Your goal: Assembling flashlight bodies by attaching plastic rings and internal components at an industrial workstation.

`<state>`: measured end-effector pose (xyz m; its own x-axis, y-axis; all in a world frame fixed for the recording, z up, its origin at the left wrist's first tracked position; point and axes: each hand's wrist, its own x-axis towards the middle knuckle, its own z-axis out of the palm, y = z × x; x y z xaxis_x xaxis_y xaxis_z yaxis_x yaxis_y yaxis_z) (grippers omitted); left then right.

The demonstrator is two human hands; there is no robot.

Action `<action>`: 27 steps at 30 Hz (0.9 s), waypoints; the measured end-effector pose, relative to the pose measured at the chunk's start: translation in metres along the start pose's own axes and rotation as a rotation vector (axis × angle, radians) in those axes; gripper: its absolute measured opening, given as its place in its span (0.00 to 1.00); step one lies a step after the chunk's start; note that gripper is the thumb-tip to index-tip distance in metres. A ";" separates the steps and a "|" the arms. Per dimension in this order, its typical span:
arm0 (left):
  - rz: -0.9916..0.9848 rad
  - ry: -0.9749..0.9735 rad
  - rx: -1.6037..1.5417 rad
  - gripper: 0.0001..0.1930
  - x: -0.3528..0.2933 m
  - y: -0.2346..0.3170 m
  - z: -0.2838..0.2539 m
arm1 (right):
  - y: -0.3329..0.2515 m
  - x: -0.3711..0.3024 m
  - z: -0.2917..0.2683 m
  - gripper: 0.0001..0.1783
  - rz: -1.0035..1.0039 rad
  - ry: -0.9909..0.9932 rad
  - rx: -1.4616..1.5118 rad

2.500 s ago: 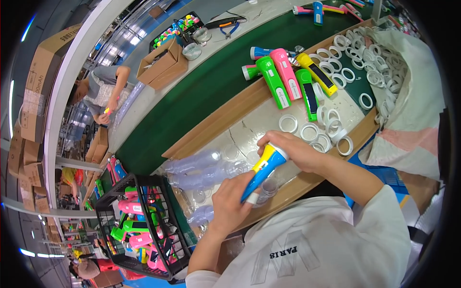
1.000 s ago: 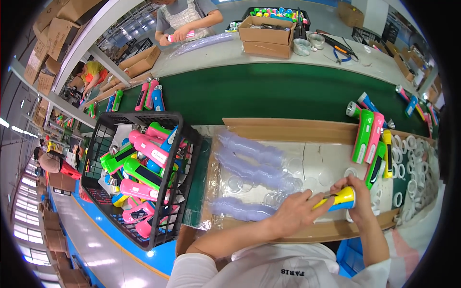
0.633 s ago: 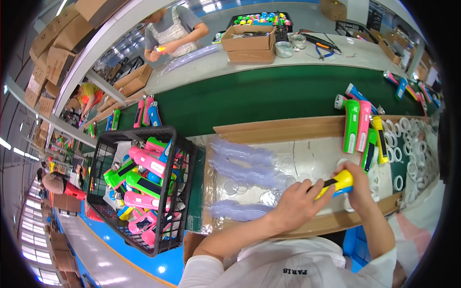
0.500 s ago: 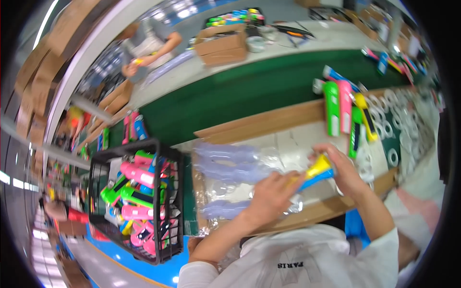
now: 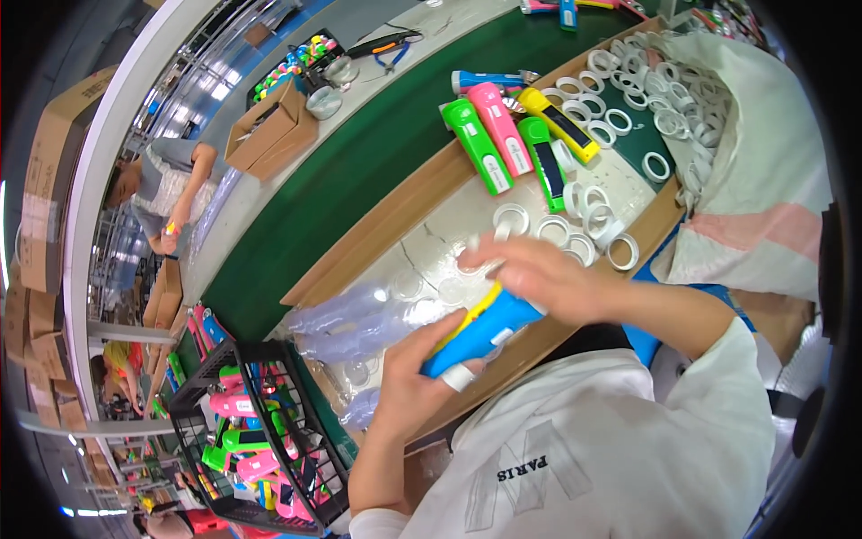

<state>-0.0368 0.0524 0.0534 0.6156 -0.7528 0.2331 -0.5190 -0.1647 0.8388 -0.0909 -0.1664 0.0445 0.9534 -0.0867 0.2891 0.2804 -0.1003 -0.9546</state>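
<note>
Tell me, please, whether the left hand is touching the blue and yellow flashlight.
Touching. The head view shows the left hand wrapped around the lower-left end of the blue and yellow flashlight.

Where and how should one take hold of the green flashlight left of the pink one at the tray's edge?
Probably the near end of the green flashlight, reached from the person's side, slightly left: this end points toward the person and its left flank looks free, while the pink flashlight lies close on the right.
</note>
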 end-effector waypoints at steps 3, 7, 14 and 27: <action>0.201 0.026 0.486 0.27 0.014 0.014 0.018 | 0.019 0.002 -0.014 0.26 0.360 -0.026 0.130; 0.199 0.097 0.422 0.27 0.025 -0.022 0.032 | 0.041 0.023 -0.020 0.27 0.606 0.013 0.331; -0.655 -0.156 -1.387 0.33 0.006 -0.041 0.042 | 0.018 0.005 -0.020 0.27 0.337 -0.006 0.671; -0.616 -0.101 -1.544 0.33 -0.022 0.014 0.077 | 0.024 -0.009 0.019 0.17 0.087 0.062 1.234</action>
<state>-0.1033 0.0178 0.0217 0.4215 -0.8643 -0.2745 0.8445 0.2638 0.4660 -0.0903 -0.1489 0.0178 0.9766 -0.0967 0.1920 0.1664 0.9056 -0.3901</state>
